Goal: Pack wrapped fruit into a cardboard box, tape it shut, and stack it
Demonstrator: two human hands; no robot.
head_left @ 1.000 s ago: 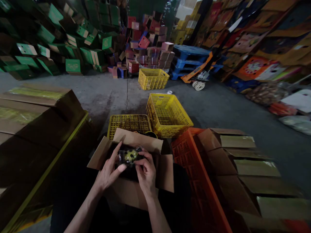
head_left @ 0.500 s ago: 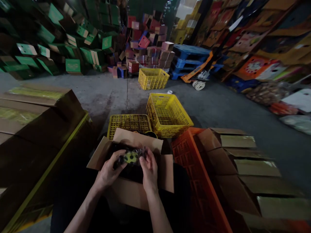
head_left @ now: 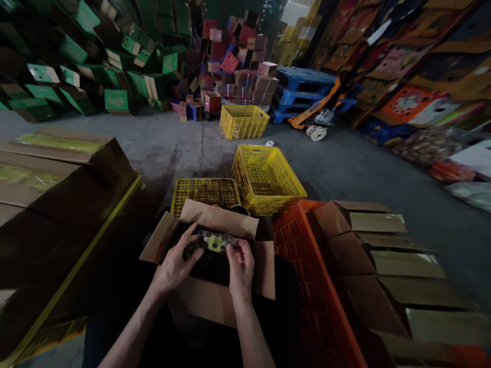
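Observation:
Between my two hands is a small yellow-green item with black spots [head_left: 216, 243], in what looks like shiny clear wrap; its exact kind is unclear. My left hand [head_left: 178, 263] curls around its dark left end, thumb and fingers on either side. The right end is pinched by my right hand [head_left: 241, 260]. Both hands are over an open cardboard box [head_left: 218, 218] at my lap, flaps folded outward. Inside, the box is too dark for its contents to be made out.
An orange crate [head_left: 297, 245] holding taped cartons [head_left: 378, 222] stands right. More taped cartons [head_left: 76, 179] are stacked left. Ahead are a yellow crate [head_left: 264, 197], a yellow grid-patterned crate [head_left: 205, 190] and another yellow crate [head_left: 244, 125]. A pallet jack [head_left: 316, 115] stands beside blue pallets [head_left: 303, 84].
The wrapped item has moved slightly right and up and tilted, its right end now lower. My left hand's fingers have spread a little; my right hand has shifted slightly right.

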